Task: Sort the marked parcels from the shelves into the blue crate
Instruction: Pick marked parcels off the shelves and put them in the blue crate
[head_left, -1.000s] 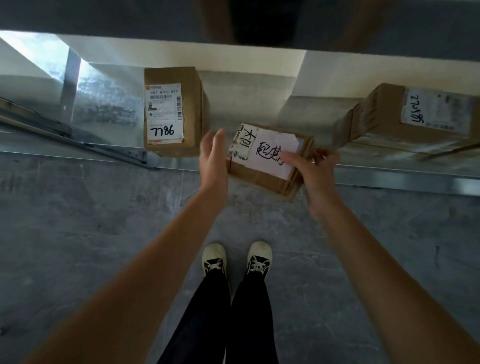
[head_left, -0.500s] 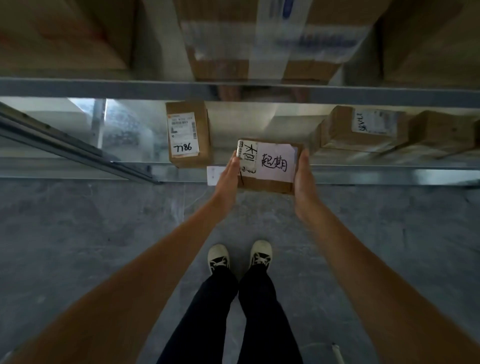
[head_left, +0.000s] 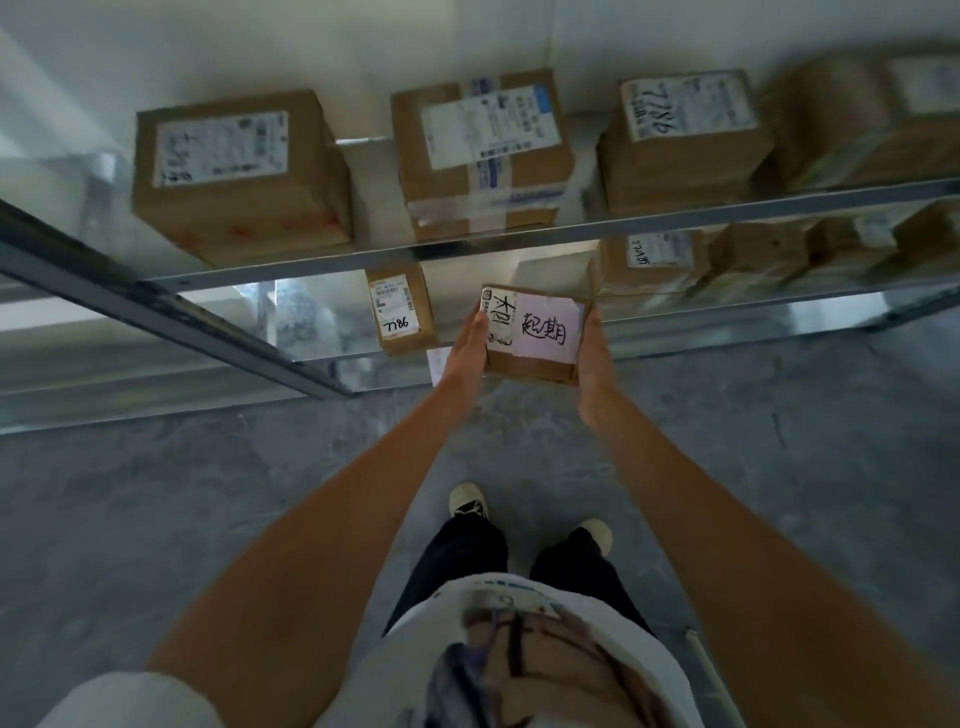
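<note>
Bottom of frame: white shirt hem, dark trousers, two pale shoes (head_left: 470, 500) on grey mottled concrete floor (head_left: 208, 493); bare floor spreads wide to lower left and right of the legs. Both forearms reach up to frame centre. Marked parcel (head_left: 535, 332), a small brown carton with a white label and a pink slip with black handwriting, is held in the air between the two hands, in front of the lower shelf edge and apart from it. Left hand (head_left: 467, 345) lies flat against the parcel's left side, fingers straight, thumb on the label corner. Right hand (head_left: 592, 358) presses the right side, fingers running along the edge and under; how far they curl beneath cannot be told. Against half a second ago: parcel sits higher and clear of the shelf lip, view has tipped up so the upper shelf's box tops now show, and one foot is set behind the other. Lower shelf (head_left: 727, 338), shiny metal, centre: small box marked 7786 (head_left: 402, 314) just left of the parcel; further boxes (head_left: 649, 265) to the right, blurred. Upper shelf rail (head_left: 519, 244) crosses the frame; on it stand three cartons (head_left: 239, 171) and a blurred fourth at upper right. White wall (head_left: 311, 41) behind.
</note>
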